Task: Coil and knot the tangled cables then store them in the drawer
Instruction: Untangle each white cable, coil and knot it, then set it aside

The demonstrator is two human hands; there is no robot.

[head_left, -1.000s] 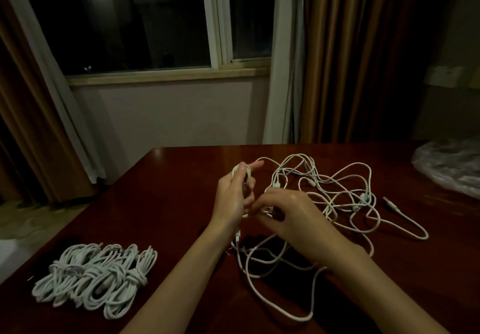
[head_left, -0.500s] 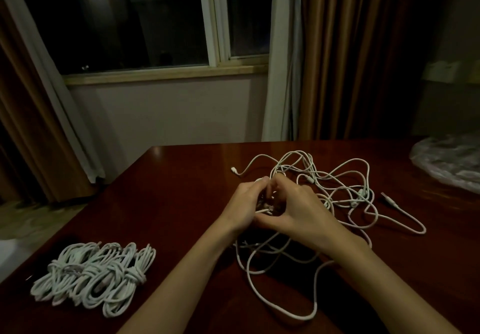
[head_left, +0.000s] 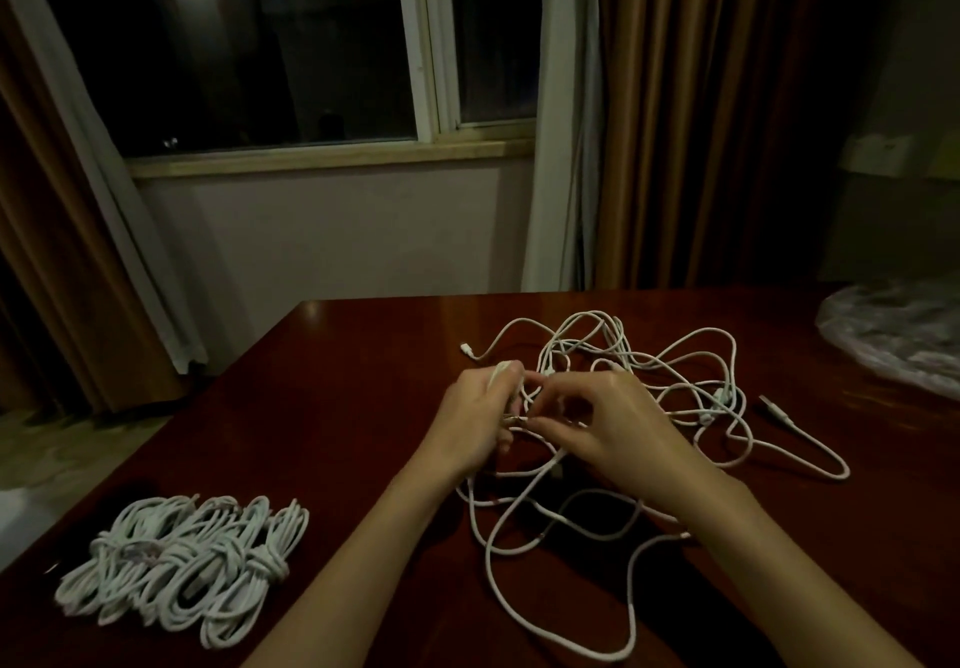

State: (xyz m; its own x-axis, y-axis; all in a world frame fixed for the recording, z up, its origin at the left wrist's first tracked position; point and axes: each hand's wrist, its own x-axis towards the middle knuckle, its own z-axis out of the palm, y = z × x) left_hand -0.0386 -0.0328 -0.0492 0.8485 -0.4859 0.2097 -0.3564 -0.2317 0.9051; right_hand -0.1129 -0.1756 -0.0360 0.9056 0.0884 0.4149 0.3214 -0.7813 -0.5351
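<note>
Both hands meet just right of the frame's centre, over a dark red-brown worktop (head_left: 322, 407). The left hand (head_left: 475, 420) has its fingers curled round a small bunch of white cable, with a loop showing above the knuckles. The right hand (head_left: 613, 425) faces it, thumb and forefinger pinching a strand of the same cable close to the left hand; its other fingers are bent loosely above the worktop.

The tangled cables (head_left: 670, 381) lie spread on the worktop behind and to the right of the hands, a loose heap of white loops crossing one another. One free end with a small plug (head_left: 467, 349) sticks out toward the left, above the left hand. Another end with a darker plug (head_left: 774, 410) lies at the right of the heap, its cable running on in a bend toward the right. More slack cable (head_left: 519, 610) trails in wide curves below the hands, between the two forearms and under the right one, reaching the bottom of the frame.

In the lower left of the frame a pile of coiled bundles (head_left: 182, 563) rests on the worktop, each white coil wrapped round its middle, lying side by side and touching.

At the right edge a crumpled clear plastic bag (head_left: 893, 334) sits on the worktop, well apart from the cables. Beyond the worktop's far edge are a dark window (head_left: 260, 43) with a pale sill, a brown curtain (head_left: 701, 111) at upper right and another curtain down the left edge.
</note>
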